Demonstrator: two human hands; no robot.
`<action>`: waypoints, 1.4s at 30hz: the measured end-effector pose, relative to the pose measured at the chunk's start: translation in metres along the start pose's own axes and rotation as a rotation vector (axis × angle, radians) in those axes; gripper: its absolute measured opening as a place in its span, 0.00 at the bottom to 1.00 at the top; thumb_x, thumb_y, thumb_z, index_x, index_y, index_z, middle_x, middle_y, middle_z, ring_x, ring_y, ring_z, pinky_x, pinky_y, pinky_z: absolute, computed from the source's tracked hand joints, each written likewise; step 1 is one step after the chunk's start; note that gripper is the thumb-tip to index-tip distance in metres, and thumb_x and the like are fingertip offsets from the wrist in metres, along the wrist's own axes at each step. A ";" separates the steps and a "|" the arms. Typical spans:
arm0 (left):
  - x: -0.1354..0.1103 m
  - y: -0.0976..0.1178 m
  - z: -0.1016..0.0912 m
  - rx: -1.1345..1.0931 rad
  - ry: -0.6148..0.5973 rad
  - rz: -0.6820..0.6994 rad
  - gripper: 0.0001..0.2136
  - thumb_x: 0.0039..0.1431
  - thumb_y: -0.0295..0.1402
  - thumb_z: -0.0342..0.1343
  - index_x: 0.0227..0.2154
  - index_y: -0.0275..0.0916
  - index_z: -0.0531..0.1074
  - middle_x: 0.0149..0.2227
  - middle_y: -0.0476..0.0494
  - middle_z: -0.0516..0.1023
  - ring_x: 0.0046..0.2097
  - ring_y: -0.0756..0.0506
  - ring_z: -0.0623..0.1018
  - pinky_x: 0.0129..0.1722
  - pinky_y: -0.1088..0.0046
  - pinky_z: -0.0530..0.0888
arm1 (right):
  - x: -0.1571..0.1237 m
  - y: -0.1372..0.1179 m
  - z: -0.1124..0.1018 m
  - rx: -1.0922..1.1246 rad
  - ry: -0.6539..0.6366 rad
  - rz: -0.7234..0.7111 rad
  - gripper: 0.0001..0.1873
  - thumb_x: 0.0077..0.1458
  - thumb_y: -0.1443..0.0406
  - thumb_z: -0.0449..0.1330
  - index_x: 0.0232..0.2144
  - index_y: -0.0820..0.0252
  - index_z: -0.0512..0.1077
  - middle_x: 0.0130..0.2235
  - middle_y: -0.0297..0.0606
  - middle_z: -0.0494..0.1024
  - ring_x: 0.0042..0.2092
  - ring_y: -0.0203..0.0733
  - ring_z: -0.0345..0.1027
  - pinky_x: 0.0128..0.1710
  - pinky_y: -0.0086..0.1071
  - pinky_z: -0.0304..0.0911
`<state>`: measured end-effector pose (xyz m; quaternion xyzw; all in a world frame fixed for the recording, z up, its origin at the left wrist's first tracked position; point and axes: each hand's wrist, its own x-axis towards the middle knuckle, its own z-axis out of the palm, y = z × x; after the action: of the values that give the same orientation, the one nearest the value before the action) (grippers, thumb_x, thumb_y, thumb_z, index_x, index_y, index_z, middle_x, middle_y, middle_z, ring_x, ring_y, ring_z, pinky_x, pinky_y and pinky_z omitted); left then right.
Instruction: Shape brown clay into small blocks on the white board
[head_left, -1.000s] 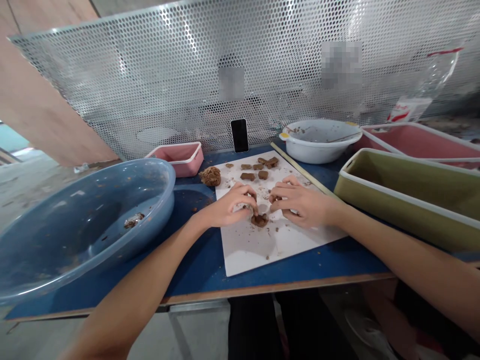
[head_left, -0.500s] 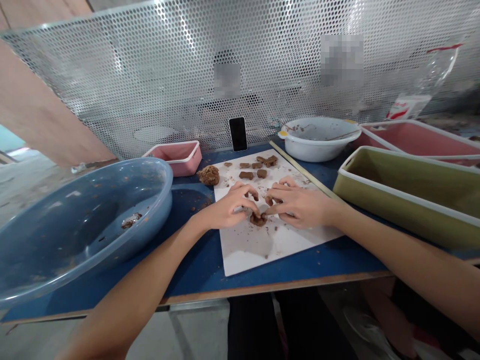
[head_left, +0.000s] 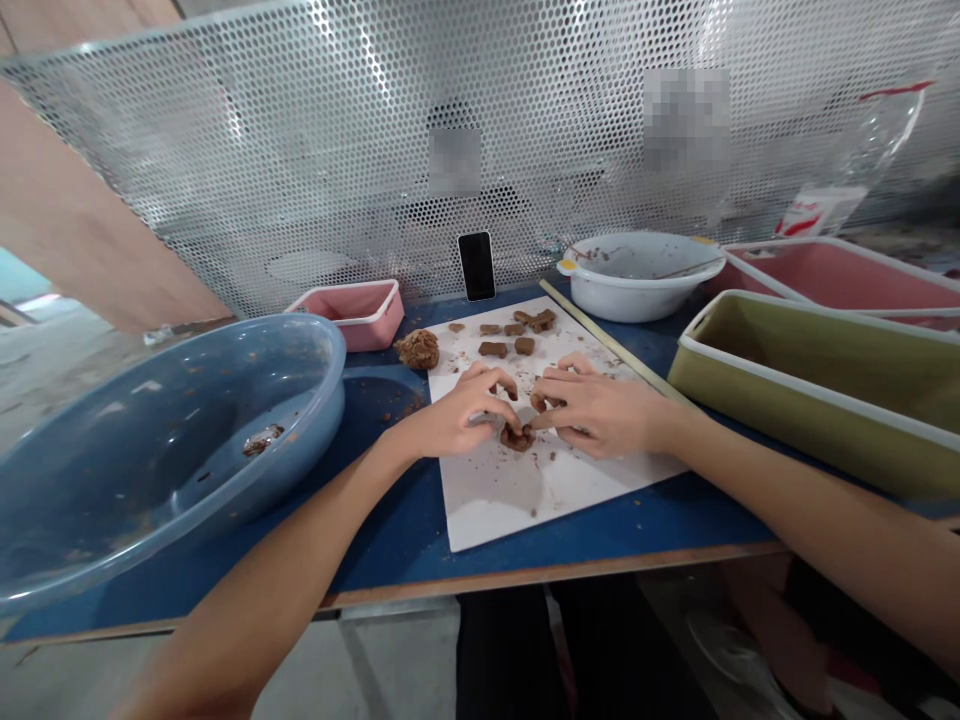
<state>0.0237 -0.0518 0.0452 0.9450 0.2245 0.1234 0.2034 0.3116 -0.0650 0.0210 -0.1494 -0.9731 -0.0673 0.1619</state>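
Observation:
A small brown lump of clay [head_left: 517, 441] with a hollowed, ring-like shape rests on the white board [head_left: 487, 510]. From the left, my left hand [head_left: 466, 412] has its bent index finger on the lump and its thumb close beside it, partly hidden. My right hand [head_left: 600, 408] touches the lump's right side with an outstretched index fingertip; its other fingers are bent and spread, gripping nothing. Beyond the hands lie several short clay pieces [head_left: 493, 350] on the board. A bigger rough clay ball [head_left: 418, 349] sits at the board's left edge.
Left stands a large blue basin [head_left: 300, 480], with a small pink tub [head_left: 379, 318] behind. A phone [head_left: 477, 266] leans on the perforated metal screen [head_left: 315, 160]. To the right are a pale stick [head_left: 615, 345], a white basin [head_left: 637, 300], a green tub [head_left: 795, 420] and a red tub [head_left: 885, 275].
The hands keep nearly the same pose at the clay lump, with only slight finger movement. The view has shifted very slightly.

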 end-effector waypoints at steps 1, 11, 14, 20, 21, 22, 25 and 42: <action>0.000 0.000 0.000 0.002 -0.002 0.004 0.18 0.57 0.22 0.54 0.43 0.45 0.85 0.57 0.38 0.72 0.63 0.33 0.68 0.68 0.47 0.64 | 0.000 0.000 0.000 0.000 0.008 -0.007 0.17 0.69 0.72 0.53 0.46 0.55 0.80 0.46 0.44 0.75 0.46 0.49 0.64 0.52 0.46 0.55; 0.001 -0.004 0.005 -0.149 0.256 -0.011 0.16 0.53 0.20 0.51 0.36 0.41 0.81 0.49 0.42 0.76 0.55 0.39 0.76 0.65 0.53 0.68 | 0.012 -0.018 -0.002 0.170 0.091 0.454 0.07 0.68 0.62 0.62 0.38 0.54 0.80 0.46 0.42 0.76 0.49 0.51 0.68 0.52 0.48 0.54; 0.003 -0.006 0.007 -0.124 0.309 -0.035 0.17 0.51 0.20 0.50 0.37 0.41 0.81 0.46 0.42 0.77 0.53 0.39 0.76 0.62 0.54 0.69 | 0.018 -0.023 0.006 0.247 0.082 0.651 0.10 0.66 0.56 0.66 0.35 0.52 0.82 0.44 0.40 0.76 0.50 0.51 0.70 0.53 0.50 0.52; 0.003 -0.009 0.010 -0.082 0.292 -0.044 0.17 0.52 0.19 0.50 0.37 0.41 0.82 0.46 0.42 0.77 0.52 0.39 0.76 0.61 0.55 0.70 | 0.020 -0.028 0.013 0.322 0.048 0.703 0.12 0.66 0.52 0.67 0.35 0.50 0.84 0.43 0.39 0.76 0.50 0.52 0.72 0.54 0.50 0.53; 0.003 -0.009 0.010 -0.084 0.290 -0.044 0.17 0.52 0.19 0.51 0.37 0.41 0.82 0.46 0.42 0.78 0.52 0.39 0.76 0.61 0.55 0.70 | 0.020 -0.028 0.014 0.322 0.053 0.702 0.12 0.66 0.53 0.67 0.35 0.50 0.84 0.44 0.39 0.76 0.50 0.52 0.72 0.54 0.50 0.53; 0.002 -0.009 0.010 -0.087 0.289 -0.043 0.17 0.52 0.19 0.51 0.37 0.41 0.82 0.46 0.42 0.78 0.53 0.39 0.76 0.61 0.55 0.70 | 0.020 -0.028 0.014 0.323 0.058 0.703 0.11 0.65 0.53 0.67 0.35 0.50 0.84 0.44 0.39 0.76 0.50 0.52 0.72 0.54 0.51 0.53; 0.002 -0.010 0.010 -0.097 0.296 -0.032 0.17 0.52 0.19 0.51 0.37 0.41 0.82 0.46 0.42 0.77 0.52 0.39 0.76 0.61 0.54 0.70 | 0.022 -0.030 0.013 0.326 0.066 0.711 0.09 0.64 0.55 0.68 0.34 0.50 0.84 0.44 0.38 0.76 0.51 0.51 0.72 0.55 0.52 0.52; 0.003 -0.010 0.012 -0.090 0.297 -0.052 0.17 0.52 0.19 0.50 0.36 0.40 0.81 0.45 0.42 0.77 0.52 0.39 0.75 0.60 0.56 0.70 | 0.026 -0.035 0.017 0.274 0.107 0.692 0.05 0.59 0.60 0.70 0.32 0.51 0.83 0.42 0.38 0.76 0.49 0.52 0.70 0.53 0.50 0.52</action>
<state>0.0265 -0.0466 0.0305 0.9001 0.2710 0.2663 0.2132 0.2718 -0.0884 0.0111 -0.4425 -0.8552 0.1147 0.2442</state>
